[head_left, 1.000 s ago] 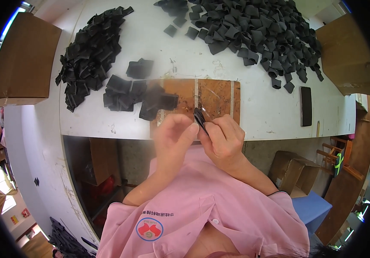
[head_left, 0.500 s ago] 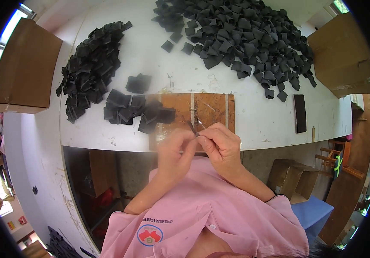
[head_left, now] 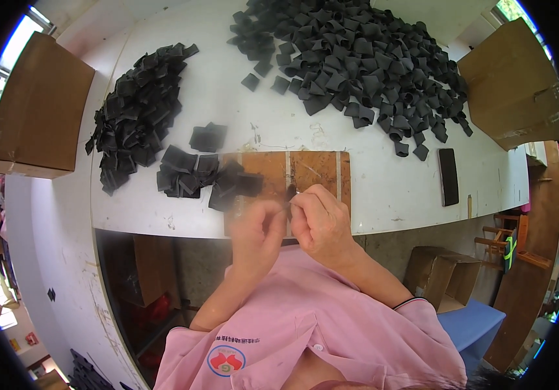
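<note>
Both hands, left (head_left: 257, 224) and right (head_left: 318, 221), pinch one small black piece (head_left: 290, 193) over the brown board (head_left: 312, 169) at the near table edge; finished pieces (head_left: 138, 117) lie far left, while the large unworked heap (head_left: 357, 58) remains far right.

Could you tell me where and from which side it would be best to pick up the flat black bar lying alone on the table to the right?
Probably by its long edges, near the middle, from straight above. The black bar lies flat on the white table, long and narrow, clear of the black pieces, so a pinch across its narrow width should fit best.
</note>
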Motion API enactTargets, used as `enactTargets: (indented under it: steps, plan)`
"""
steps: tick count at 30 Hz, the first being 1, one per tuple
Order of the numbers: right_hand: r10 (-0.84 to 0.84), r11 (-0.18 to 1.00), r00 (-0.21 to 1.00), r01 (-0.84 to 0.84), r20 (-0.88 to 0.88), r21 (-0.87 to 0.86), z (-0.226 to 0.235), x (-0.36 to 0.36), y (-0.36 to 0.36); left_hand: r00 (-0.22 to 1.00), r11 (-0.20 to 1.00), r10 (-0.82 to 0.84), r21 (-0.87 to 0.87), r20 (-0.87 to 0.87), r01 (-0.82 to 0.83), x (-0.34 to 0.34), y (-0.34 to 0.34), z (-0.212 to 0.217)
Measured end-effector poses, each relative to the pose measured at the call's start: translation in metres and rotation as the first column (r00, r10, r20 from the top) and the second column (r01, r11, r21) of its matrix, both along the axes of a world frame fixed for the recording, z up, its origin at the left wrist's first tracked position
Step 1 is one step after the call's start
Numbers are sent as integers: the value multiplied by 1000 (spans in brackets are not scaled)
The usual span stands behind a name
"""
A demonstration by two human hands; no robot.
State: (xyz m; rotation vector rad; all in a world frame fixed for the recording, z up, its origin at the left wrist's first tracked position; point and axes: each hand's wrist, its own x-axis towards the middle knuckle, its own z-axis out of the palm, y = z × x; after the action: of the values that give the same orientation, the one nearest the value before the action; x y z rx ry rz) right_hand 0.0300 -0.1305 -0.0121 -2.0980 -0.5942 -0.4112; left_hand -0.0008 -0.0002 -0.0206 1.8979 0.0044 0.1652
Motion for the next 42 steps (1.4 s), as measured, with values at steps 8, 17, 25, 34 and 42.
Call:
enactTargets:
  steps: [8, 17, 25, 34, 42]
  plan:
    - [141, 974, 945, -78, -296, 213, 6, 0, -4, 1000, 1000, -16, 4, 15, 16, 4, 1, 7]
    - [-81, 992, 995, 87, 65, -88, -10, 1, 11, 949, 934, 315, -188, 24, -305, 5, -15, 8]
    - [565, 659, 471, 237, -677, 714, 0, 7, -6, 969, 587, -95, -799, -226, -129, 5, 5, 21]
    - [779, 516, 275, 229, -563, 826, 9, 12, -5, 952, 699, 122, -657, -279, -282, 10, 1, 28]
    - [747, 611, 384, -73, -543, 789, 44, 55, 8, 914, -312, -398, -949, 80, -53, 33, 30, 33]
